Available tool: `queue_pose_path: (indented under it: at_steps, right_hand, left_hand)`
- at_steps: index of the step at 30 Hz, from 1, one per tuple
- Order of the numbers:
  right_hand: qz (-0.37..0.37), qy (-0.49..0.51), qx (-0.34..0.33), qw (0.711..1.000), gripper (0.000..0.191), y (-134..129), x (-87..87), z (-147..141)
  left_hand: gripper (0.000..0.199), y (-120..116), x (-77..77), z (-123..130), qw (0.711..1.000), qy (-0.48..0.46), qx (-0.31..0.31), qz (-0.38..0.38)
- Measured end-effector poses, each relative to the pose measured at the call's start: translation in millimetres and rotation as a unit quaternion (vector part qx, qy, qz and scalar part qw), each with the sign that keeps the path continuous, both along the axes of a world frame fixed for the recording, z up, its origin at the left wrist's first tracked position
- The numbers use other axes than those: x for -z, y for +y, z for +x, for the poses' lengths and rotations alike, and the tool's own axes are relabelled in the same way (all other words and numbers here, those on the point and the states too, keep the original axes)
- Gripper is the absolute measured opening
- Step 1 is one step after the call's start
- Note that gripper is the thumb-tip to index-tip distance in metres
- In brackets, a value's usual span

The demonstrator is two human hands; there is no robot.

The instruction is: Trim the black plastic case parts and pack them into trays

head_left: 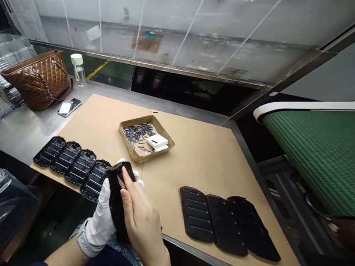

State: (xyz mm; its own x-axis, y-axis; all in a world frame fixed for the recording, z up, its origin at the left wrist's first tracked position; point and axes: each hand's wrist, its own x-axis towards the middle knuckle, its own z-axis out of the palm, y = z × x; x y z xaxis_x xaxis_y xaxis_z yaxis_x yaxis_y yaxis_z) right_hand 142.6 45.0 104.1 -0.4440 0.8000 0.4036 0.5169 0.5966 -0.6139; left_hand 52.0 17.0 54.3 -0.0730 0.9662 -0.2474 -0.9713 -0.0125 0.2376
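My left hand [101, 216], in a white glove, is closed around a black plastic panel [117, 207] and holds it tilted above the table's front edge. My bare right hand [145, 222] lies along the panel's right side. Its index finger presses near the top end and the thumb rests lower; the other fingers are hidden. Whether a small piece sits under the index fingertip, I cannot tell. Beyond my hands is a shallow cardboard tray [138, 158] holding many small dark strips [137, 133] and a white block [157, 141].
Several black panels [79, 167] lie in a row at left; more dark panels [198, 215] overlap at right. Brown cardboard [207, 154] covers the table. A brown bag [38, 79], bottle [79, 71] and phone [69, 107] stand back left. A green conveyor belt [331, 143] runs at right.
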Motion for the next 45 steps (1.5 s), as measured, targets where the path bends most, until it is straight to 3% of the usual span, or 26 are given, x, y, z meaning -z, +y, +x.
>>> queue_pose_path:
  at_steps: [9,14,19,26,30,36,45]
  right_hand:
    - [0.023,0.004,0.0,1.0,0.045,-0.6,-0.4,-1.8]
    - [0.023,0.013,0.001,1.0,0.045,-1.4,-0.3,-1.6]
    - [0.013,0.025,-0.012,1.0,0.044,-1.3,-3.2,1.0]
    - [0.017,0.025,0.003,1.0,0.044,-2.2,-0.8,-2.2]
    - [-0.003,0.039,-0.007,0.999,0.044,-2.2,0.4,-0.8]
    - [-0.03,0.053,-0.023,0.998,0.044,-1.2,0.1,2.0]
    - [0.01,0.038,-0.003,0.999,0.043,-2.3,1.8,-0.1]
  left_hand:
    - [0.045,-1.3,6.8,1.8,0.999,0.006,-0.033,0.008]
    - [0.047,-0.1,5.3,4.3,0.998,-0.007,-0.01,0.064]
    - [0.047,-0.8,1.7,4.4,0.999,0.0,-0.007,0.054]
    - [0.044,-2.3,9.4,2.8,0.998,0.009,-0.018,0.064]
    - [0.041,-1.1,4.2,4.0,0.997,0.021,-0.009,0.07]
    - [0.038,1.5,-9.4,7.9,0.997,0.054,-0.01,0.049]
    - [0.039,-1.5,-3.5,7.0,1.0,0.021,-0.013,0.017]
